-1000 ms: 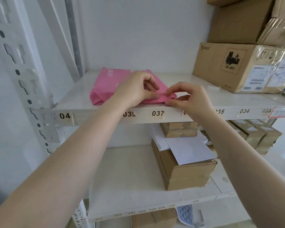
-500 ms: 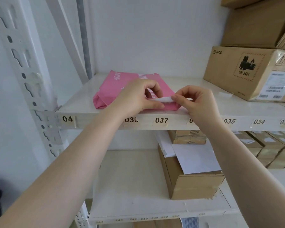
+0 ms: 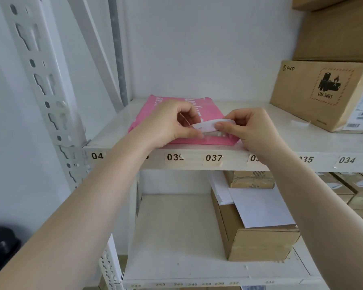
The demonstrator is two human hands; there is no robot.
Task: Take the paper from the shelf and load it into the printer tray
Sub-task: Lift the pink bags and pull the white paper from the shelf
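Right at the front edge of the shelf (image 3: pixel 302 143), above labels 039 and 037, lies the pink paper pack (image 3: pixel 155 105), flat and near the shelf's left end; the left hand (image 3: pixel 166 124) rests on it, thumb and fingers pinching the white flap (image 3: pixel 208 125) at the pack's open front end, while the right hand (image 3: pixel 254 128) grips that same flap from the other side, curling it upward

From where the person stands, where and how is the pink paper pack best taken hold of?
Probably by its near, opened end, from the front: it overhangs nothing but lies at the shelf edge, where the left hand and right hand are lifting white sheets out.
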